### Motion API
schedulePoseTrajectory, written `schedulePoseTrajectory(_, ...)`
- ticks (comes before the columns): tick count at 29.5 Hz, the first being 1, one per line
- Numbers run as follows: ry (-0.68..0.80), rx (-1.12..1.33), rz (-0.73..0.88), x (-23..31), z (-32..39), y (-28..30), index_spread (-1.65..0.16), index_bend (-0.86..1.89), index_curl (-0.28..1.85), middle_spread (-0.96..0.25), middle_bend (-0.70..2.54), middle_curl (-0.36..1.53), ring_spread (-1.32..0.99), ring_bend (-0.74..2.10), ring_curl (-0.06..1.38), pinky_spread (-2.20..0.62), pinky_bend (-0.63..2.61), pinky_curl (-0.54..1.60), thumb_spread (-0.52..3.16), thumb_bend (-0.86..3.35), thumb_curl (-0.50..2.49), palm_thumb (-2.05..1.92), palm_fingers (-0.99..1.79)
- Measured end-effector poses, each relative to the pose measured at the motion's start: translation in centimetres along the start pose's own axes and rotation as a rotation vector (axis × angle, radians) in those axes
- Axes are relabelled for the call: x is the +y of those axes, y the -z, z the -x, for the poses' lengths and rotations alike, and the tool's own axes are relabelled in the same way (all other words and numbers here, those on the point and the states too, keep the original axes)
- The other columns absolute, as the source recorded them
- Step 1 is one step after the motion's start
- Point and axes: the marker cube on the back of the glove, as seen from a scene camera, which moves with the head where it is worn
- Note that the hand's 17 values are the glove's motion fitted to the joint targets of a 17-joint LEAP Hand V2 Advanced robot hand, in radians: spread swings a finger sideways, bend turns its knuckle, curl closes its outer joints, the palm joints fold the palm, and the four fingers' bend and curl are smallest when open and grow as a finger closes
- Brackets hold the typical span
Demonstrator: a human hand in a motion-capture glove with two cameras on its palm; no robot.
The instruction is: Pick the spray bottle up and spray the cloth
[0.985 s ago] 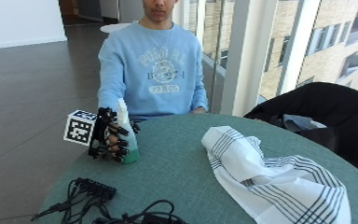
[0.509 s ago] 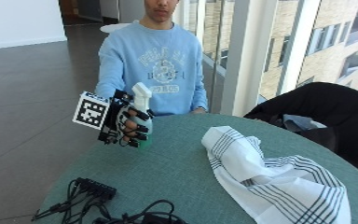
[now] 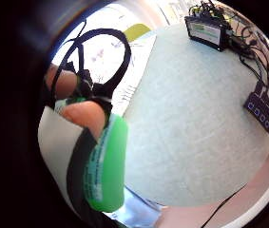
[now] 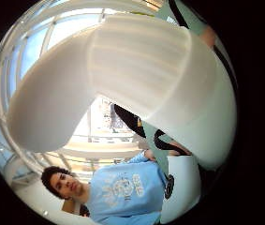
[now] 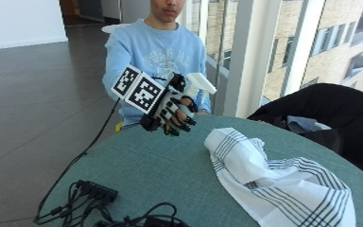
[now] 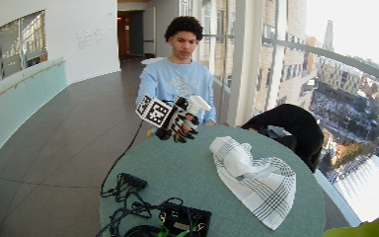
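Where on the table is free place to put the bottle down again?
The bare green table between the striped cloth and the near cables is free, under the right hand holding the spray bottle. The cloth side and the cable edge are crowded.

spray bottle [image 5: 197,84]: white head, green body | cloth [image 5: 276,182]: white with dark stripes in a check | tabletop [image 5: 156,175]: muted green | right hand [image 5: 172,106]: black glove | person's sweater [image 5: 156,52]: light blue, pale print
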Motion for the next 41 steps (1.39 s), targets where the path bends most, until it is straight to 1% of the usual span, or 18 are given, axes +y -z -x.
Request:
schedulePoseTrajectory(6,-0.090,0.101,0.193,-3.4,0.8,-3.4,-0.30,0.13,0.33,-0.08,0.15,0.36,-0.06,0.53,0.40,0.19,0.32,0.37,0.72,-0.02,0.58,1.04,1.01)
schedulePoseTrajectory(10,-0.134,0.136,0.256,-5.0,0.9,-4.9,-0.30,0.12,0.33,-0.08,0.15,0.36,-0.05,0.54,0.40,0.18,0.33,0.37,0.72,-0.03,0.59,1.03,1.01)
schedulePoseTrajectory(20,-0.165,0.158,0.259,-5.9,0.2,-5.4,-0.30,0.12,0.33,-0.08,0.15,0.35,-0.04,0.56,0.40,0.17,0.33,0.37,0.72,-0.02,0.61,1.02,1.01)
schedulePoseTrajectory(41,-0.137,0.121,0.222,-5.8,0.4,-5.0,-0.29,0.13,0.34,-0.08,0.15,0.35,-0.04,0.56,0.39,0.17,0.34,0.37,0.72,-0.02,0.63,1.02,1.01)
